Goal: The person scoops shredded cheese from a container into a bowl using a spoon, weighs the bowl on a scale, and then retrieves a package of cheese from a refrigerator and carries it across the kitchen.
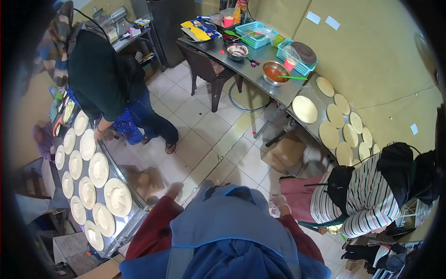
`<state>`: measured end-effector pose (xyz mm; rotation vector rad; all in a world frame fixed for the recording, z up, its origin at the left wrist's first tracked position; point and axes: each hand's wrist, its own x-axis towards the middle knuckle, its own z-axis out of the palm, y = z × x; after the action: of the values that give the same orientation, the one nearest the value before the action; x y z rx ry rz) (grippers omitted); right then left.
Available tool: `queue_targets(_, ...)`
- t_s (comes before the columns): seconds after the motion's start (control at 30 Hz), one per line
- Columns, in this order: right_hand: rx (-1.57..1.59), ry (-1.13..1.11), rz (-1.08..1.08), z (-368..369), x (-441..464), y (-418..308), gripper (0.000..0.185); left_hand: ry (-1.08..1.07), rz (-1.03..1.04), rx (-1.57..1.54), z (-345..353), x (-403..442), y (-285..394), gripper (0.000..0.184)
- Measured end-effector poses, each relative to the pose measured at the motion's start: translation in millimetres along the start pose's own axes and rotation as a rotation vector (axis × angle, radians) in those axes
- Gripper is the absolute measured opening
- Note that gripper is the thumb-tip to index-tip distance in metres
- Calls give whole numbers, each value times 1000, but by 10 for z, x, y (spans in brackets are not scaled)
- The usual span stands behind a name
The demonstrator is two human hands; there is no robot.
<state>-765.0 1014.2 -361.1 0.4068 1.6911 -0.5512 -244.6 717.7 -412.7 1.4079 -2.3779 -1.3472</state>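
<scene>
My left hand hangs below its red sleeve, above the tiled floor. It is small and blurred, and its fingers are not clear. My right hand, in what looks like a clear plastic glove, is beside a co-worker's pink trousers. Its fingers look apart, with nothing seen in them. To my left, several flat dough rounds with pale dough or filling on top lie in rows on a metal table. More flat rounds rest on the metal table to my right.
A co-worker in dark clothes has a hand at the left table. Another in a striped top bends at my right. Ahead are a brown chair, a bowl of red sauce, turquoise baskets and a cardboard box.
</scene>
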Motion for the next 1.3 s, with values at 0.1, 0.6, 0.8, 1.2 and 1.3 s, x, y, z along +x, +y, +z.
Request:
queue_targets(0.1, -716, -142, -451, -16, 882, -270, 34, 26, 74, -128, -216, 157, -99, 23)
queue_targets(0.6, -556, -169, -514, 677, 1423, -2519, 18, 219, -515, -1145, -813, 1303, 24, 34)
queue_targets(0.8, -443, -484, -519, 1343, 1257, -4206, 37, 305, -493, -1090, -1375, 2110, 225, 29)
queue_targets(1.2, -807, -136, -621, 1900, 999, -5196, 33, 329, -405, -858, -2027, 3463, 100, 33)
queue_targets(1.3, -824, -560, -618, 1543, 2015, -4856, 25, 260, -379, -514, -2426, 3806, 204, 23)
